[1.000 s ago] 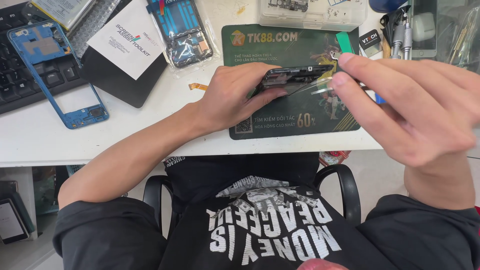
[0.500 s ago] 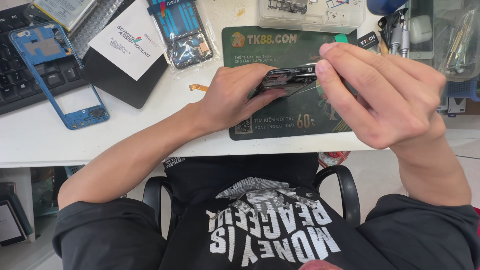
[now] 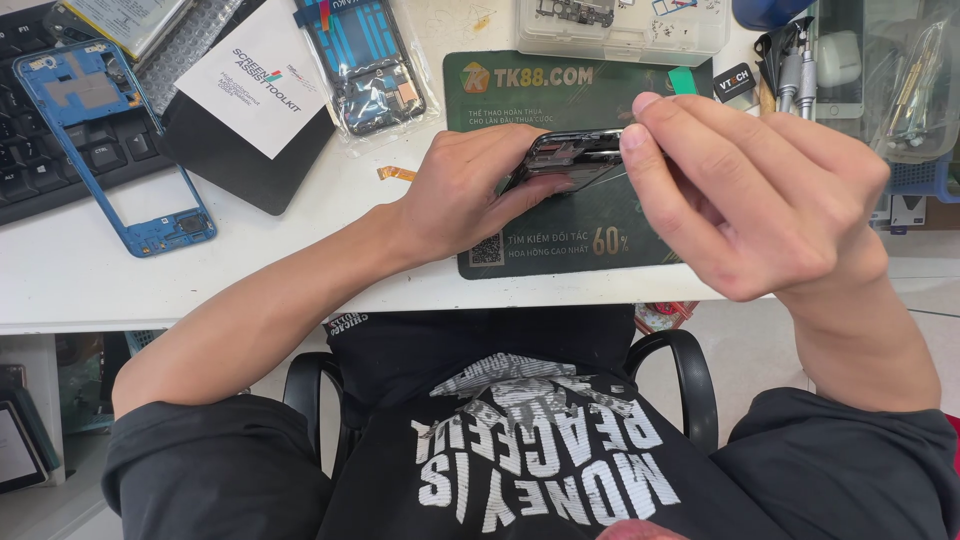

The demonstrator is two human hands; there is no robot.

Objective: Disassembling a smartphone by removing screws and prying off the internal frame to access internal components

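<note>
White desk point(image 3: 90, 270) with dark green rectangular mat point(image 3: 560, 225); above it, left hand point(image 3: 460, 195) grasping black opened phone body point(image 3: 575, 155), right hand point(image 3: 750, 190) pinching its right end. Blue plastic phone frame point(image 3: 60, 95) far left.

A green printed mat point(image 3: 560, 100) is spread beneath the gripped phone point(image 3: 570, 158). Left of the grip, a white card point(image 3: 262, 88) is laid on a black box point(image 3: 225, 160), beside a clear bagged phone part point(image 3: 365, 65).
</note>
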